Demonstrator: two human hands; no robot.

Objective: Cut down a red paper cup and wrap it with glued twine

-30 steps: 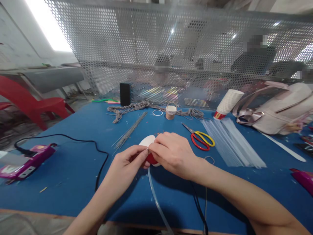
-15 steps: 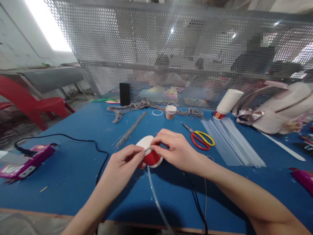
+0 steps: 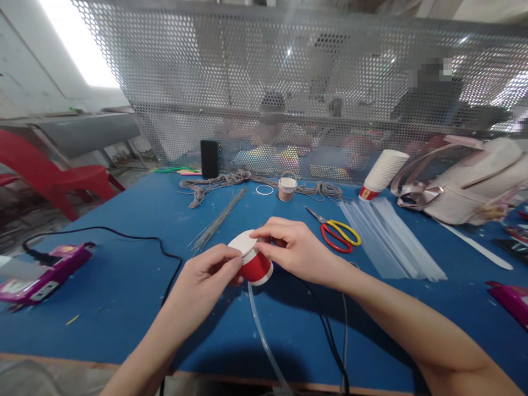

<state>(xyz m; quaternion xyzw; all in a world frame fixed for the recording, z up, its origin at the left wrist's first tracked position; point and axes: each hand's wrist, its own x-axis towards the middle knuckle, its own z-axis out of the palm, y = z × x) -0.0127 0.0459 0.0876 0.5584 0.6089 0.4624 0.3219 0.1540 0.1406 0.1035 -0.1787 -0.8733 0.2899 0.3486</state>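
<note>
A red and white paper cup [image 3: 256,268] is held just above the table, its white round end tilted up and away from me. My left hand [image 3: 214,269] pinches the cup's rim at the left, thumb and forefinger closed on it. On the other side, my right hand [image 3: 291,247] has its thumb and fingers closed at the rim too. Whether a thin strand lies between the fingertips, I cannot make out. A clear plastic strip [image 3: 260,330] runs from below the cup toward the table's front edge.
Scissors [image 3: 334,228] with red and yellow handles lie right of the hands, beside clear plastic strips [image 3: 388,242]. Thin wires [image 3: 218,220], grey cord [image 3: 198,187], a small handled bucket [image 3: 287,188] and stacked paper cups [image 3: 383,173] lie farther back. A black cable [image 3: 136,236] crosses the left.
The cup has turned a little, so more of its red side and upper rim shows. My right fingers have shifted slightly along the rim. The short grey strand between my fingertips no longer shows clearly.
</note>
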